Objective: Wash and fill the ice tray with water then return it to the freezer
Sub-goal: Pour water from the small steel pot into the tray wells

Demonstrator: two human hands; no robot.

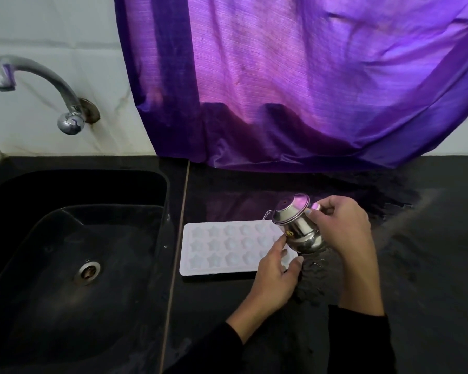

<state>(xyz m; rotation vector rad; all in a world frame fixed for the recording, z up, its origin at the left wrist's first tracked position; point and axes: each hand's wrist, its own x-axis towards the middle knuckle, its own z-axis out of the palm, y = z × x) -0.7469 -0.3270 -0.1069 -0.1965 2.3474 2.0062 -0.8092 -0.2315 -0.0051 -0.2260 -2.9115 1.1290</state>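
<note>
A white ice tray (222, 247) with star-shaped cells lies flat on the black counter, just right of the sink. Over its right end a small steel pot with a lid (297, 225) is tilted left, spout toward the tray. My right hand (343, 225) grips the pot's handle from the right. My left hand (276, 273) rests on the tray's right end, its fingertips touching the pot's belly. The tray's right end is hidden under my hand and the pot.
A black sink (73, 238) with a metal drain (88, 271) fills the left. A steel tap (33, 85) juts from the tiled wall above it. A purple curtain (295, 76) hangs down to the counter's back edge. The counter (430, 252) looks wet around the tray.
</note>
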